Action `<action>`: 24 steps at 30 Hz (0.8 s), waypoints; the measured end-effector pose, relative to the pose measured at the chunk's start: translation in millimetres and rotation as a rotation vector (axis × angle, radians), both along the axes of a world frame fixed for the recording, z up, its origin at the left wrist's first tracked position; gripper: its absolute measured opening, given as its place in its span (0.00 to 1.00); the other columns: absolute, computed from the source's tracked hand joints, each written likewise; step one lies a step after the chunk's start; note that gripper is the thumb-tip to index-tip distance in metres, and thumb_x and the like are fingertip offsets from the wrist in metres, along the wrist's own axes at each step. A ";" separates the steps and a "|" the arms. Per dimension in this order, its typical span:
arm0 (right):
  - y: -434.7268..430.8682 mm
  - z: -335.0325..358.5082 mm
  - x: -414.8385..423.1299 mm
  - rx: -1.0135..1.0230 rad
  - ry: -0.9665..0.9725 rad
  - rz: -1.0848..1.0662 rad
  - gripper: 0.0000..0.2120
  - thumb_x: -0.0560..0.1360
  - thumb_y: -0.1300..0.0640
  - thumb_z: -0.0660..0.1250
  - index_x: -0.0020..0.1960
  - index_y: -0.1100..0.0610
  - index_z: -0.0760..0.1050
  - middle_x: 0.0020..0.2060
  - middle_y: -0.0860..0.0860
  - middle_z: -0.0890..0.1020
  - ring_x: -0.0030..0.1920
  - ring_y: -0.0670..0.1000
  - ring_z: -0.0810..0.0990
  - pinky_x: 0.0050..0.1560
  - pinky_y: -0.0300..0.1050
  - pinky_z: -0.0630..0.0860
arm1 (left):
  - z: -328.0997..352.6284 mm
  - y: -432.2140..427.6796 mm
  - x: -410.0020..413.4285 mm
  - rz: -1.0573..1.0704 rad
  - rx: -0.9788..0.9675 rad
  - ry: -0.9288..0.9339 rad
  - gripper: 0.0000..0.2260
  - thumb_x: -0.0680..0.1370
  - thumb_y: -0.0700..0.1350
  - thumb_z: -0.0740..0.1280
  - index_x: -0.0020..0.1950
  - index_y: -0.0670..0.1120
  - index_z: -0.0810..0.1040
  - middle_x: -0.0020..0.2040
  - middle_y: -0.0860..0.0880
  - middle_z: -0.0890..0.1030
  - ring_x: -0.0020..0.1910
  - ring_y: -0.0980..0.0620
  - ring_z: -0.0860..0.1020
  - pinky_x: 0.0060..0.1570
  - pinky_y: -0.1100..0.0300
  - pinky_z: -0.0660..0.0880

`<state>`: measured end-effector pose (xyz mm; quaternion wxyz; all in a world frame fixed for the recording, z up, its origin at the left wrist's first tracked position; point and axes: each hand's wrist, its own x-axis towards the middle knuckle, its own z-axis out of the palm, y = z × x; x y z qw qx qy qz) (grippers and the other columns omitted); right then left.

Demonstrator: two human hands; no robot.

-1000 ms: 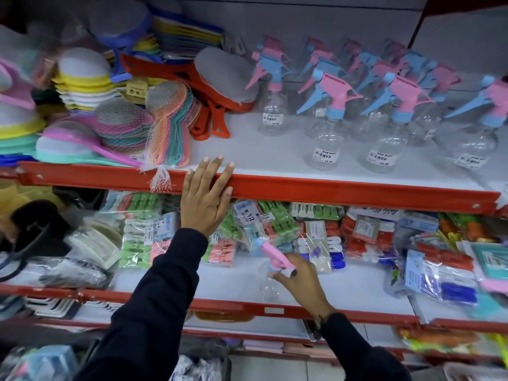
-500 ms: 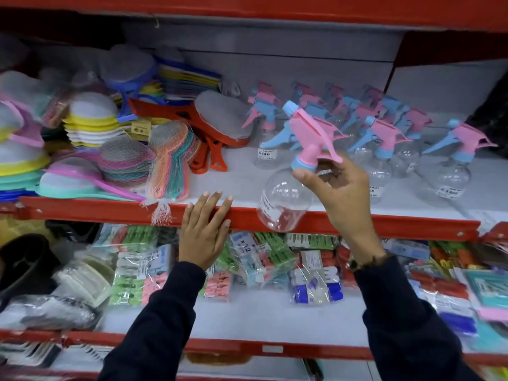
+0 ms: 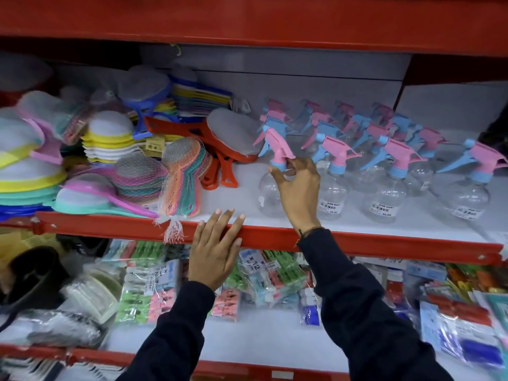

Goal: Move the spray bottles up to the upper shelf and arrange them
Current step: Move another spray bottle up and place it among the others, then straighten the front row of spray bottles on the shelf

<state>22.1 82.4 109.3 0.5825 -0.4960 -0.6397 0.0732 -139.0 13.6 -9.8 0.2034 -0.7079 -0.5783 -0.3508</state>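
A clear spray bottle (image 3: 268, 192) with a pink and blue trigger head stands on the upper shelf (image 3: 357, 242), at the left end of the front row. My right hand (image 3: 298, 188) is closed around its pink neck. Several more clear spray bottles (image 3: 386, 193) with pink and blue heads stand in rows to its right and behind it. My left hand (image 3: 213, 247) lies flat on the shelf's red front edge, fingers spread, holding nothing.
Stacked strainers and netted scrubbers (image 3: 176, 174) fill the left of the upper shelf, with orange-handled ones (image 3: 220, 163) just left of the bottles. Packets of clothes pegs (image 3: 154, 287) and other bagged goods lie on the lower shelf (image 3: 247, 339). A red shelf edge (image 3: 247, 20) runs overhead.
My right hand carried the bottle from the lower shelf up over the red edge and stood it upright on the upper shelf. The left hand stayed on the edge.
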 end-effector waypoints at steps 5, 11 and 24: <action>-1.8 0.4 -0.3 -0.003 -0.022 -0.050 0.12 0.71 0.54 0.71 0.51 0.59 0.78 0.47 0.57 0.83 0.45 0.56 0.81 0.44 0.51 0.77 | 1.8 -4.1 1.5 -0.024 -0.014 -0.030 0.19 0.80 0.51 0.53 0.71 0.51 0.66 0.68 0.46 0.73 0.71 0.48 0.63 0.72 0.55 0.50; -4.3 -1.4 9.3 -0.080 0.013 0.082 0.13 0.75 0.56 0.67 0.58 0.58 0.76 0.52 0.56 0.84 0.53 0.55 0.81 0.52 0.56 0.78 | 9.3 -14.4 10.6 -0.033 -0.054 -0.127 0.20 0.80 0.51 0.53 0.70 0.49 0.69 0.69 0.47 0.73 0.72 0.50 0.62 0.72 0.53 0.51; -27.4 -31.4 32.8 -0.328 -0.075 0.188 0.12 0.79 0.55 0.54 0.44 0.58 0.73 0.31 0.51 0.76 0.36 0.54 0.76 0.36 0.46 0.65 | 84.8 40.2 40.2 -0.089 -0.621 -0.329 0.27 0.80 0.46 0.56 0.78 0.49 0.49 0.74 0.45 0.66 0.68 0.43 0.69 0.69 0.50 0.64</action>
